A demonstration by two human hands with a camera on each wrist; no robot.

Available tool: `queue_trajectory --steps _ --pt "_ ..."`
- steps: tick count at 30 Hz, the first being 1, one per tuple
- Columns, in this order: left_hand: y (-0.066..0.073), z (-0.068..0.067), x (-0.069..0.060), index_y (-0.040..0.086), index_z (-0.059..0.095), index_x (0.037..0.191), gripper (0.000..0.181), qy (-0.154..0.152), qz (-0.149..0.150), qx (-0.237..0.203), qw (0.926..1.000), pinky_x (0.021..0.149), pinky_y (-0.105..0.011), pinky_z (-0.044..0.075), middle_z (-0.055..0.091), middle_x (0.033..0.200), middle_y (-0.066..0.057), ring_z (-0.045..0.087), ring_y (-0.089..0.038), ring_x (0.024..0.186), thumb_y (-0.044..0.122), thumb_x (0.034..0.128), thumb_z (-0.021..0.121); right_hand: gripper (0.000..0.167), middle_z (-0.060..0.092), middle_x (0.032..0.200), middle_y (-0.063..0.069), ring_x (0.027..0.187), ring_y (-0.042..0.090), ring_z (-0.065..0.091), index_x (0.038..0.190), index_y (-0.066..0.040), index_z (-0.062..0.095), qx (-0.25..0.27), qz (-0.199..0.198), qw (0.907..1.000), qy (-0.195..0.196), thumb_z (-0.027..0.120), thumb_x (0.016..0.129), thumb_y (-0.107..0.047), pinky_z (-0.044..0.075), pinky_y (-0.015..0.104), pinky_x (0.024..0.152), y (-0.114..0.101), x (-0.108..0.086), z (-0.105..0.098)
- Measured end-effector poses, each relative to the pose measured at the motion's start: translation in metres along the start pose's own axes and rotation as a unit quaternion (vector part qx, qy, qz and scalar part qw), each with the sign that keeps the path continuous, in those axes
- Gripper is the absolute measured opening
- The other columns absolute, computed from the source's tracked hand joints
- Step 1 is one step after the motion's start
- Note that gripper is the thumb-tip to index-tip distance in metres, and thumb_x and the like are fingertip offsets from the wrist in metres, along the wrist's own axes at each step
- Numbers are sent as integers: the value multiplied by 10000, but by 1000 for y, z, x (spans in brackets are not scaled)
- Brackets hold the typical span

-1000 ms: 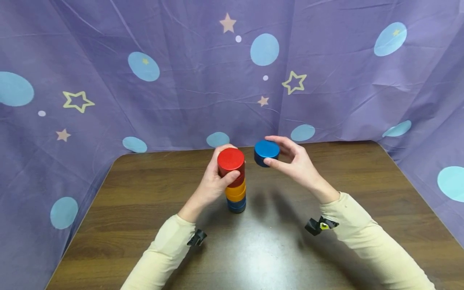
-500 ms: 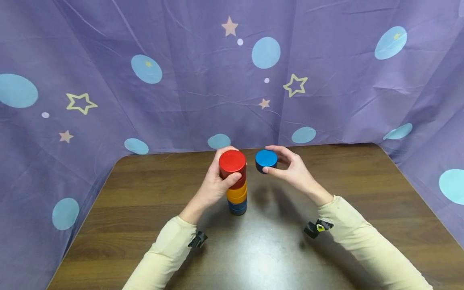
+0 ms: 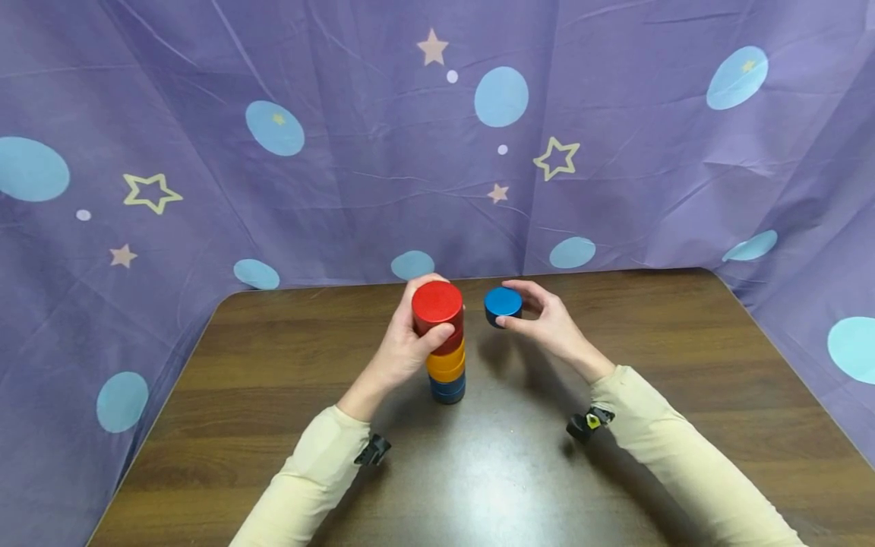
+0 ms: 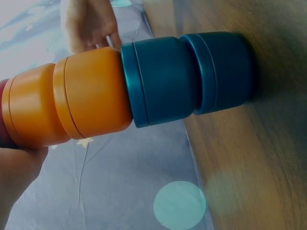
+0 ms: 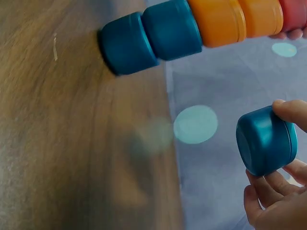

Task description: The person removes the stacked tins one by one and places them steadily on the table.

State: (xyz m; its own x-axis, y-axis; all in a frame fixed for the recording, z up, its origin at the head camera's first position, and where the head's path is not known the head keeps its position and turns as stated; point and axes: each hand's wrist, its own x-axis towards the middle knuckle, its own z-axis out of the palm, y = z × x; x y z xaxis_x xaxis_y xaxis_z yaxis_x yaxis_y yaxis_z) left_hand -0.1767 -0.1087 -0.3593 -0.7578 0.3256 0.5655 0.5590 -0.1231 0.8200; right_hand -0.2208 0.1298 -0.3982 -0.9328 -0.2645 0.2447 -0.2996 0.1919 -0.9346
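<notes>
On my head feed, the blue canister [image 3: 503, 302] is squat and glossy, seamed near its top, held above the wood-grain table [image 3: 287, 380] at three o'clock from the red canister [image 3: 437, 301] topping the upright stack [image 3: 446, 365]. My right hand [image 3: 552, 325] pinches it between thumb and fingers; my left hand [image 3: 399, 349] curls round the stack's red end, its fingers mostly hidden behind. The left wrist view crops that red to a sliver.

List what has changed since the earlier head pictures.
The right hand has lowered the blue container toward the table, still holding it above the surface. Nothing was newly taken hold of or let go. The left hand keeps its grip on the red upper part of the stack, which stays in place.
</notes>
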Motion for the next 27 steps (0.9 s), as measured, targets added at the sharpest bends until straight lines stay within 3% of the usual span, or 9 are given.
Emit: queue_trajectory --steps 6,13,20,27 --pt "-2 -1 0 -60 371 1282 817 -12 -12 -14 10000 884 -332 473 526 1159 -79 570 -233 1019 550 833 679 576 581 1254 213 1102 329 584 1313 13 540 -15 69 10000 33 772 786 1 441 469 959 11 1 2" --pt "-1 0 0 -65 370 1280 814 -2 46 -41 10000 883 -327 473 527 1157 -63 572 -228 1016 541 835 682 557 540 1253 317 1125 431 547 1297 115 494 14 193 9998 -20 718 788 93 405 548 966 -4 -4 7" --pt "-1 -1 0 -67 374 1275 804 -12 70 -10 10000 883 -329 473 528 1153 -75 571 -229 1021 531 838 686 592 525 1306 269 1180 393 523 1334 56 494 169 461 9988 39 742 798 47 391 498 1007 33 3 9" --pt "-2 -1 0 -66 374 1275 794 -31 112 -36 9999 880 -326 473 545 1130 -76 569 -231 1022 524 843 684 597 522 1305 271 1182 389 525 1337 67 483 254 527 9983 50 740 798 41 389 475 1015 45 5 11"
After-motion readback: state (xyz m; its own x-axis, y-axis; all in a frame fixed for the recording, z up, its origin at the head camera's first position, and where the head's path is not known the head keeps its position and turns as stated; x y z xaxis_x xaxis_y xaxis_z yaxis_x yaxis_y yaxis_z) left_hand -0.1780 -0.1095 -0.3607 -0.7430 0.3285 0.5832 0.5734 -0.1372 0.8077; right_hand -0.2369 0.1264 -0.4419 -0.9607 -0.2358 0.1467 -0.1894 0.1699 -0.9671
